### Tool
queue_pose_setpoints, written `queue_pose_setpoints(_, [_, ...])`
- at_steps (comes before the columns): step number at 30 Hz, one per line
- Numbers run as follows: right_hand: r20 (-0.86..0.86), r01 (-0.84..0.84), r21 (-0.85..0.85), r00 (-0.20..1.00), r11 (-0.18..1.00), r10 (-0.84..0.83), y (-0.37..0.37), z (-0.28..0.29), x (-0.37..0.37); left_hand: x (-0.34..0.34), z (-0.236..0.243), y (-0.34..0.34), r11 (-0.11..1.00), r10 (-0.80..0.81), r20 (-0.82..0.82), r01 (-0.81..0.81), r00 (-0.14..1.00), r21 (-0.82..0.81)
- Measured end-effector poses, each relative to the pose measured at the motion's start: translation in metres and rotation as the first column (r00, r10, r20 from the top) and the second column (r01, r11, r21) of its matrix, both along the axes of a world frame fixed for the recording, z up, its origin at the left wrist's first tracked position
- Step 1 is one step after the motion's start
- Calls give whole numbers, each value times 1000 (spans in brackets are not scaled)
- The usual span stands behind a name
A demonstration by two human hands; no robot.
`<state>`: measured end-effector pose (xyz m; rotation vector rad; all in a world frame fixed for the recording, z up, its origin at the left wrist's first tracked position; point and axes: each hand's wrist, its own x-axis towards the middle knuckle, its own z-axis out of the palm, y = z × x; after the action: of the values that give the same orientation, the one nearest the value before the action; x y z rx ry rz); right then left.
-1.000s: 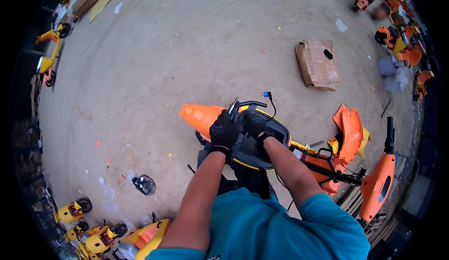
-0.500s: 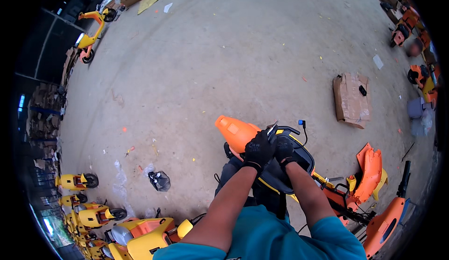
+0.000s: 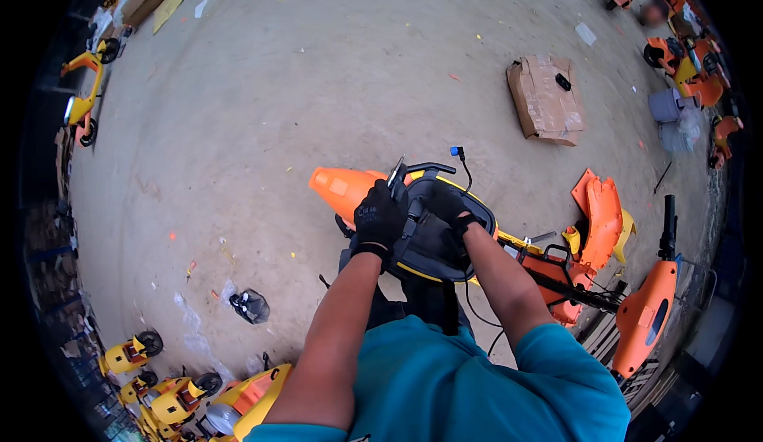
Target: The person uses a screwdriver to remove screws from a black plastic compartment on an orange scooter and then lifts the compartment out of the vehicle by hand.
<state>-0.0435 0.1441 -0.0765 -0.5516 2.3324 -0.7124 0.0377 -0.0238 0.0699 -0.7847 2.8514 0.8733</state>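
Observation:
A yellow and orange scooter stands before me, with its black storage bucket (image 3: 425, 251) exposed and its orange tail cover (image 3: 343, 184) pointing left. My left hand (image 3: 381, 218), in a black glove, is closed around a slim metal-tipped tool (image 3: 396, 173) at the bucket's left rim. The tool's exact kind is hard to make out. Inside the bucket's far part rests my right hand (image 3: 445, 205), also gloved in black; its fingers blend into the dark plastic. Beyond the rim, a black cable with a blue-capped plug (image 3: 457, 153) sticks up.
A cardboard box (image 3: 548, 104) with a small black item on it sits on the floor ahead right. Orange body panels (image 3: 602, 219) lie right, near the scooter's orange front (image 3: 645, 315). Yellow scooters (image 3: 179, 402) crowd the lower left, beyond a black plastic bag (image 3: 250, 305).
The whole view has swung, so the surroundings sit farther left and higher. My right hand has moved away from my left, farther into the bucket. The left keeps hold of the tool.

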Motion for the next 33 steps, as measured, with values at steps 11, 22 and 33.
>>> queue_pose_setpoints(11, [-80, -77, -453, 996, 888, 45, 37, 9, 41, 0, 6, 0, 1000, 5, 37, -5, 999, -6])
queue_pose_setpoints(22, [21, -310, -134, 949, 941, 315, -9, -37, 102, 8, -2, -4, 998, 4, 21, -2, 1000, -69])
queue_pose_setpoints(33, [-357, -286, -308, 919, 907, 168, 8, -108, 124, -2, 1, 9, 993, 15, 31, -11, 999, -114])
